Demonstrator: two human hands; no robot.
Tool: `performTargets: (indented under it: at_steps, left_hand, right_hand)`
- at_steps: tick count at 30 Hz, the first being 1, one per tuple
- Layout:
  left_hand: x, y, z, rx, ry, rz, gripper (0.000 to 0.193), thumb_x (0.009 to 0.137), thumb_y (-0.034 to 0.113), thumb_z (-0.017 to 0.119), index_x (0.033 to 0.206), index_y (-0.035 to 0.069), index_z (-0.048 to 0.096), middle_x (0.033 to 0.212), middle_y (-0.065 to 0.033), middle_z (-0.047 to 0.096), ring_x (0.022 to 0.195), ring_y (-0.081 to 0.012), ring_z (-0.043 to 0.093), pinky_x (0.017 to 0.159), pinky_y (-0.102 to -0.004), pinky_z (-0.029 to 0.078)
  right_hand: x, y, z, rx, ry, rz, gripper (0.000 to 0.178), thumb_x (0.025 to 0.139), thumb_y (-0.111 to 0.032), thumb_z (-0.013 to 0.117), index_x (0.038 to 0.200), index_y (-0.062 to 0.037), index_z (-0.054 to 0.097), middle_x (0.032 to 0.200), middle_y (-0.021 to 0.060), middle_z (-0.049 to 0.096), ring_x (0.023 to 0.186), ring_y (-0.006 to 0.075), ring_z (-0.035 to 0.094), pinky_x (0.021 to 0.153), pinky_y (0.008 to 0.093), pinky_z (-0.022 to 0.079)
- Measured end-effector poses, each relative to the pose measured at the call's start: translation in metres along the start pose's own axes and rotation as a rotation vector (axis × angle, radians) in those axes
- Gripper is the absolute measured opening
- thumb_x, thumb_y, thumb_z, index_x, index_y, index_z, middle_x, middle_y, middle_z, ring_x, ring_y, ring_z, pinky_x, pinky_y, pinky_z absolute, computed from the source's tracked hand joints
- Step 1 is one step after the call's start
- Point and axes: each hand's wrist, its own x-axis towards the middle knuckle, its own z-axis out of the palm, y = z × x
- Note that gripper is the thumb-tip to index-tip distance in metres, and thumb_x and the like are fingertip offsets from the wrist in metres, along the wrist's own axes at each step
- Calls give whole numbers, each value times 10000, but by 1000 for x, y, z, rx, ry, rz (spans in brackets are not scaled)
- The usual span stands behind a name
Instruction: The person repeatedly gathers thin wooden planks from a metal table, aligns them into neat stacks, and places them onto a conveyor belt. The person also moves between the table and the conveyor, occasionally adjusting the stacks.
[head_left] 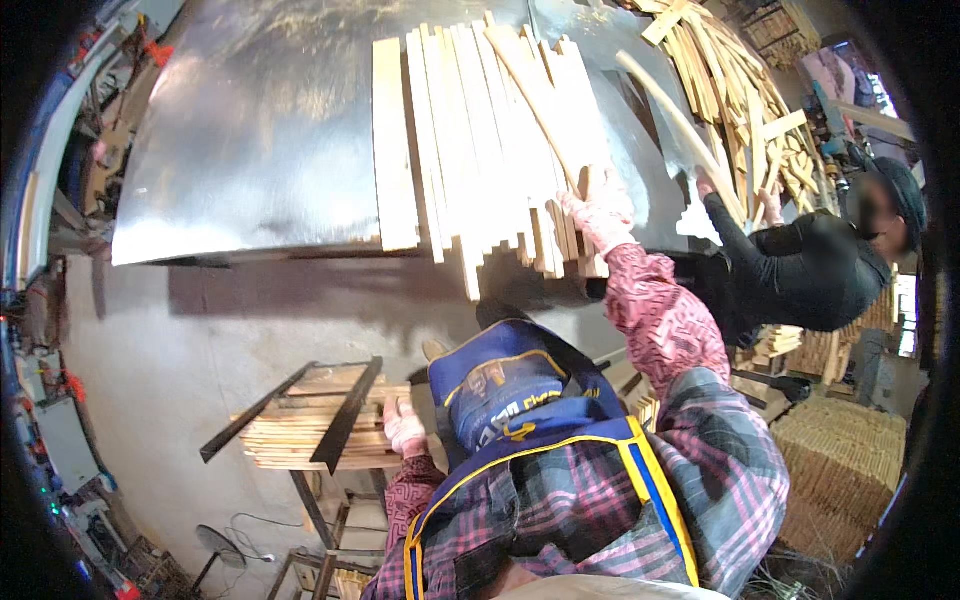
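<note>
My right hand (600,212), in what looks like a pale glove, reaches to the near edge of the metal table. Its fingers close round the near end of a long wooden strip (530,100), which lies slanted over other strips. Beneath and to the left, a row of pale wooden strips (455,130) lies side by side with uneven near ends. Lower left, my left hand (404,428) rests its extended fingers against the right end of a stack of wooden strips (310,430). That stack sits on a dark metal stand with two slanting bars.
The shiny metal table (250,150) fills the top. To the right, a co-worker (810,260) in dark clothes holds a long strip (680,125) beside a loose heap of wood pieces (745,90). A big bundled wood stack (840,470) stands lower right. A cable lies on the floor at lower left.
</note>
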Motion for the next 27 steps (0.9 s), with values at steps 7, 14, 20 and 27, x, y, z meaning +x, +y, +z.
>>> performTargets:
  at_steps: [7,14,20,27]
  left_hand:
    - [144,293,60,-216,-150,451,429,947,214,645,1313,-3,582,1325,-194,592,1222,-289,574,1049,-380,453]
    - [219,392,142,-36,-205,228,712,957,449,599,1443,-37,413,1362,-261,535,1261,-360,520,1094,-381,382]
    - [170,430,148,212,-543,256,862,902,518,611,1532,46,261,1499,-221,398,1386,-355,373,1156,-390,295]
    - [193,434,98,377,-599,56,935,874,584,584,1562,77,203,1569,-216,310,1447,-354,303,1187,-395,249]
  right_hand:
    - [98,50,-28,286,-108,-15,859,785,-518,728,1473,-93,439,1264,232,578,1170,362,571,1023,416,438]
    - [120,148,-30,475,-264,229,687,843,-567,612,1379,-140,560,1050,223,679,1024,353,635,921,407,463]
    - [121,110,-51,690,-521,494,839,830,-686,596,1135,94,642,937,177,682,847,279,632,764,426,504]
    - [127,103,25,106,-375,109,825,850,-690,587,1081,101,639,999,316,666,961,430,619,837,470,465]
